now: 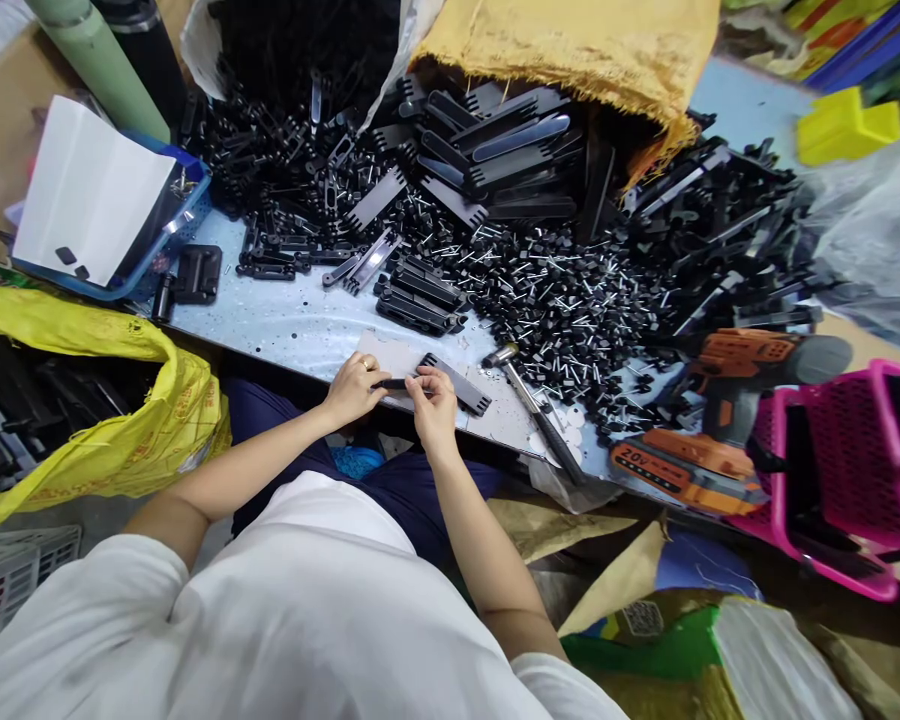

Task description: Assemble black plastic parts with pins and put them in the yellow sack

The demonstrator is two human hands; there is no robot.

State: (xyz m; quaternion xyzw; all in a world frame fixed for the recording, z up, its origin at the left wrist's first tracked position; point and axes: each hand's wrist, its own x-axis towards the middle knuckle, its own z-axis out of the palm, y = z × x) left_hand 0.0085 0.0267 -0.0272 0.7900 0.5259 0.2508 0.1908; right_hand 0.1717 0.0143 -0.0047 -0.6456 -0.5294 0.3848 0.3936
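Between my two hands, near the table's front edge, is a small slim black part (394, 384). My left hand (354, 388), with a ring on one finger, is closed on its left end. The fingers of my right hand (433, 400) pinch its right end. Just behind and right of my right hand lies a flat dark piece with toothed ends (465, 388), resting on a pale board (390, 352). A small hammer (536, 412) lies to the right, its head toward the back. Beyond the board sits a stack of black assembled pieces (422, 295).
Heaps of small black parts with metal pins (562, 300) cover the back. An orange cordless drill (709, 420) and a pink basket (784, 480) stand at right. At left are a blue basket (187, 215) and a yellow sack (187, 400). An orange sack (577, 50) spills toothed pieces.
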